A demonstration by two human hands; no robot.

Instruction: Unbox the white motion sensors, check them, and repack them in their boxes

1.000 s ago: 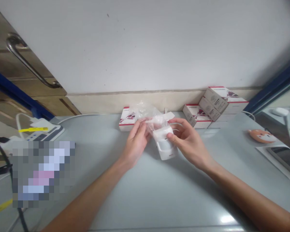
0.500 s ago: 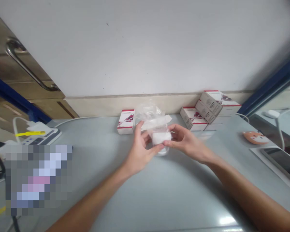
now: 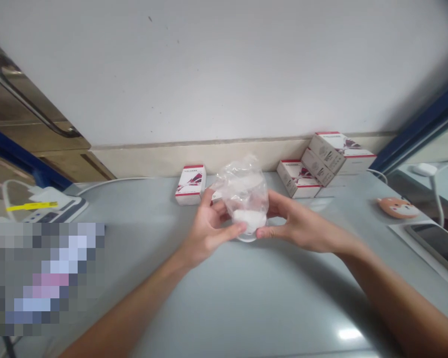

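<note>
On my feed the left hand point(image 3: 205, 231) and right hand point(image 3: 298, 226) have fingers wrapped round the clear plastic bag point(image 3: 244, 185), white device point(image 3: 246, 219) already inside, top looks unsealed I think.

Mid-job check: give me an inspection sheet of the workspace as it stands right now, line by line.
Surface: grey table, smooth, light glare near the front.
Job's things: clear plastic bag with a white device in its bottom, held upright low over the table; contact with the table cannot be told.
Clutter: one red-and-white box behind the hands; stack of similar boxes at back right; orange animal-shaped item at right.
Grippers: left hand and right hand hold the bag from either side, fingers closed on it.
Cables: white cable along the table's back edge.
Surroundings: white wall; wooden door with metal handle at left.
</note>
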